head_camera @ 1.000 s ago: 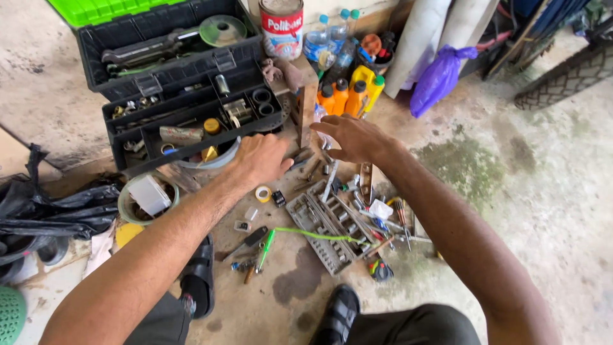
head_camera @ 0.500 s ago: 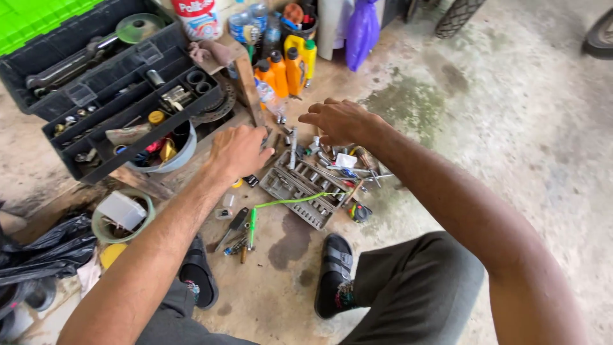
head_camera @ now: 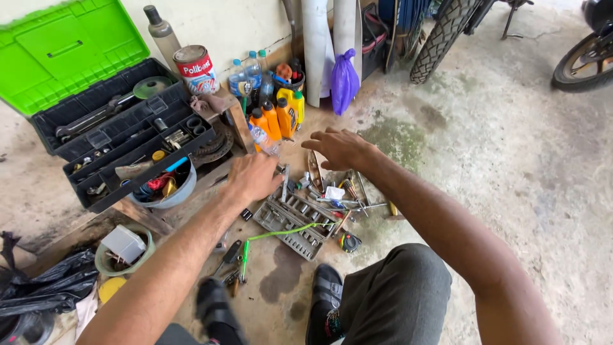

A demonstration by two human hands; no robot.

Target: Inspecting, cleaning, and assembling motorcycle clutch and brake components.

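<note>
Left hand: back of hand up, fingers curled downward over the loose tools; grip holds nothing that shows, though whether the fingers close cannot be told.
Right hand: palm down, fingers spread, grip open and empty, hovering above the tool pile.
Tool pile: screwdrivers, bits and small parts scattered on the concrete floor, directly under both hands.
Socket tray: grey, lying flat on the floor just below the left hand; a green cable crosses it.
Toolbox: black with green lid raised, trays extended, left of the left hand.
Oil bottles: orange and yellow, upright, beyond the hands.
Purple bag: by the wall.
Tyre: upright, well apart.
</note>
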